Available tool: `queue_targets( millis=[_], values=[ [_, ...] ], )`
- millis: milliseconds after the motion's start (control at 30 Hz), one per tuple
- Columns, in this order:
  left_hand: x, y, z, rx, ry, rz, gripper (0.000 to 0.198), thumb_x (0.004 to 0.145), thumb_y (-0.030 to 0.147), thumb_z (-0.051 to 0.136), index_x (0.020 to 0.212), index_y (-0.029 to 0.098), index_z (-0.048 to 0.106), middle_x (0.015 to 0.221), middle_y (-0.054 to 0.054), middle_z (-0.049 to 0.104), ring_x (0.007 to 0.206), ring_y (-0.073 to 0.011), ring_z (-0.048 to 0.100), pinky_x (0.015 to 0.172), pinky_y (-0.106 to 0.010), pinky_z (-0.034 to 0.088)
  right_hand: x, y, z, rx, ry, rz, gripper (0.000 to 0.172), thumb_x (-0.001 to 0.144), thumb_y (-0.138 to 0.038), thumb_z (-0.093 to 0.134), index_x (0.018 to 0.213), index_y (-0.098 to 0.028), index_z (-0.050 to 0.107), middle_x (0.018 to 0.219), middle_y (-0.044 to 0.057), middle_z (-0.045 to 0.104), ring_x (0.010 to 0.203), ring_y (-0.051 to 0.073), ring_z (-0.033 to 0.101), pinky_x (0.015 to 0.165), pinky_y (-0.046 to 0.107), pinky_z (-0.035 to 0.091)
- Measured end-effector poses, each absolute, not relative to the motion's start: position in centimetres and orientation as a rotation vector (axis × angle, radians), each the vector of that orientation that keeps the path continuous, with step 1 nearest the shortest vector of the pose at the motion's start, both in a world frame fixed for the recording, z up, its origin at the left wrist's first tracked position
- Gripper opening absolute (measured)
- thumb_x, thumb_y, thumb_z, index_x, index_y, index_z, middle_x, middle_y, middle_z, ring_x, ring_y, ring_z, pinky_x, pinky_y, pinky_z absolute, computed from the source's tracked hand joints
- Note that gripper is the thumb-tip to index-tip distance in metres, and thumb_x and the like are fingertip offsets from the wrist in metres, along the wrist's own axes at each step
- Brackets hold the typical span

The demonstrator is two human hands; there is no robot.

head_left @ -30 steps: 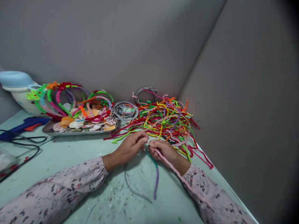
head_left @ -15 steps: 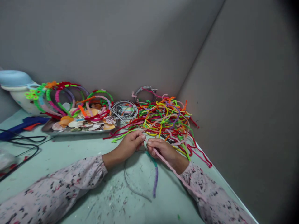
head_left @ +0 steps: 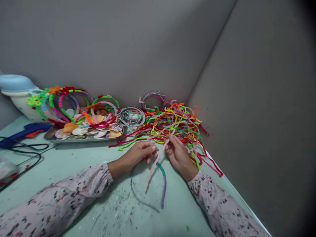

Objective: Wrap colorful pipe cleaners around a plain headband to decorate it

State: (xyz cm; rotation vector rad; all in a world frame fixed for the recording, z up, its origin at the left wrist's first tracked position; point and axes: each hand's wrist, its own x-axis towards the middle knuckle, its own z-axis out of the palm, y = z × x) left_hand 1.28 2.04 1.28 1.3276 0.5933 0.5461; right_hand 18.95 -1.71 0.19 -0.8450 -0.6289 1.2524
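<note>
Left hand (head_left: 138, 156), its floral sleeve gathered at the wrist, hangs over the pale green surface (head_left: 182, 210) with thumb and bent fingers close to one another; whether the fingertips touch anything cannot be told from this view. Just below it, a slim headband (head_left: 164, 187) forms an open arch on the surface: bare gray along its left side, wrapped in fuzzy teal and then purple down its right. Its crown is partly hidden by the fingers, and both ends point toward the wearer, near each other but apart. Between the hands slants a pink fuzzy stem (head_left: 152, 169), pale, slender and almost straight. Its long axis runs from a free lower end, pointing left and toward the wearer within the arch's outline, up and away to the right, crossing in front of the headband near the teal section. Right hand (head_left: 179, 158), in a matching sleeve, pinches the stem near its far, upper end between thumb and fingers. Along the back, from left to right, stand a metal tray (head_left: 84, 141) of shells (head_left: 80, 131) topped with colorful wrapped hoops (head_left: 51, 102), then looped gray bands and a tangled heap of multicolored stems (head_left: 170, 123).
</note>
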Motion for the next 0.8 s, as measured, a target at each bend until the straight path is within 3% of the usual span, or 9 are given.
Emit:
queue_targets(
  millis=[133,300,633,800],
  values=[
    [1.2,2.0,1.2,1.363,0.571,0.452,0.035,0.083,0.046,0.058,0.079,0.012,0.063,0.058,0.000,0.055,0.043,-0.0048,0.043,0.043,-0.018,0.029,19.4,-1.4,-0.3,-0.851,-0.600,1.161,0.022,0.073,-0.037,0.073,0.081,-0.020,0.061,0.068,-0.005,0.057,0.054,0.005,0.052,0.050,0.015,0.045],
    [1.1,2.0,1.3,1.406,0.611,0.391,0.031,0.080,0.043,0.062,0.081,0.012,0.063,0.067,-0.002,0.062,0.044,-0.0045,0.043,0.042,-0.018,0.031,19.6,-1.2,-0.2,-0.856,-0.578,1.099,0.021,0.074,-0.036,0.072,0.079,-0.018,0.061,0.066,-0.004,0.058,0.056,0.007,0.053,0.051,0.016,0.045],
    [1.3,2.0,1.3,1.514,0.719,0.353,0.032,0.078,0.047,0.061,0.083,0.015,0.057,0.058,0.005,0.054,0.031,-0.0017,0.032,0.031,-0.016,0.020,20.2,-1.2,0.2,-0.941,-0.585,0.918,0.019,0.074,-0.033,0.071,0.072,-0.018,0.059,0.061,-0.005,0.052,0.050,0.005,0.046,0.045,0.016,0.038],
    [1.2,2.2,1.3,1.492,0.697,0.403,0.032,0.079,0.046,0.060,0.084,0.015,0.060,0.060,0.003,0.056,0.035,-0.0026,0.036,0.035,-0.017,0.023,20.7,-1.0,0.5,-0.879,-0.587,0.974,0.019,0.073,-0.032,0.073,0.073,-0.018,0.061,0.063,-0.005,0.054,0.051,0.004,0.047,0.045,0.015,0.040]
  ],
)
